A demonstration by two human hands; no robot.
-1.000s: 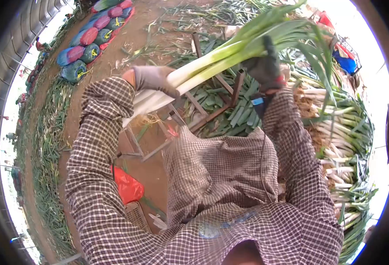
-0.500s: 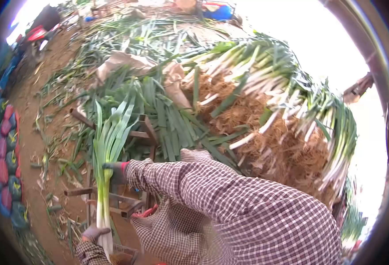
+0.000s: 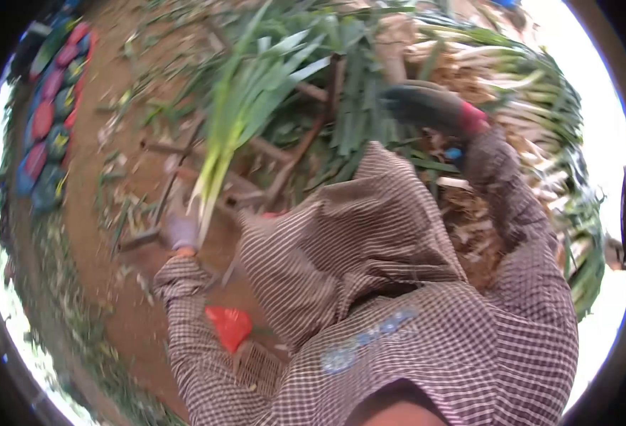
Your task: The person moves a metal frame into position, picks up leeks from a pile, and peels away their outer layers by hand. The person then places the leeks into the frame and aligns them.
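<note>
My left hand, in a pale glove, is closed round the white lower stalks of a bunch of leeks. The green leaves fan up and to the right, over a rusty metal frame. My right hand, in a dark glove with a red cuff, is off the bunch, its fingers stretched leftward and somewhat blurred. Nothing shows in it. Beneath it lie loose green leaves, beside a large heap of leeks with white stalks and brown roots.
A row of red and dark green bundles lies at the far left on bare soil. Leaf scraps litter the ground. A red bag and a plastic crate are low down near my left arm. My checked apron covers my lap.
My right hand has let go of the leeks and swung right towards the heap. My left hand keeps its hold, with the leaves now leaning right. The view has tilted down.
</note>
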